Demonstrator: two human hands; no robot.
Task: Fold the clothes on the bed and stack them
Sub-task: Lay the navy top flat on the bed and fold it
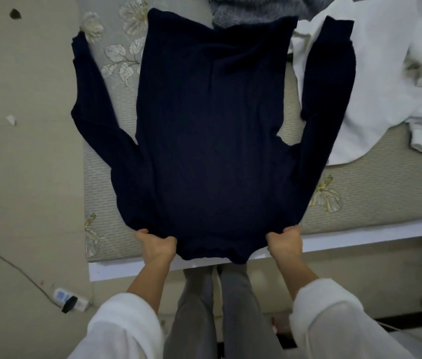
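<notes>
A dark navy long-sleeved sweater [210, 130] lies spread flat on the bed [360, 203], its hem pointing away from me and both sleeves stretched along its sides. My left hand [156, 244] grips the near left shoulder of the sweater at the bed's front edge. My right hand [285, 243] grips the near right shoulder. The collar part hangs a little over the edge between my hands.
A white garment [386, 73] lies crumpled on the bed to the right, partly under the navy sleeve. A grey knit garment [254, 9] sits at the far end. On the floor to the left are a power strip [68, 299] and its cable.
</notes>
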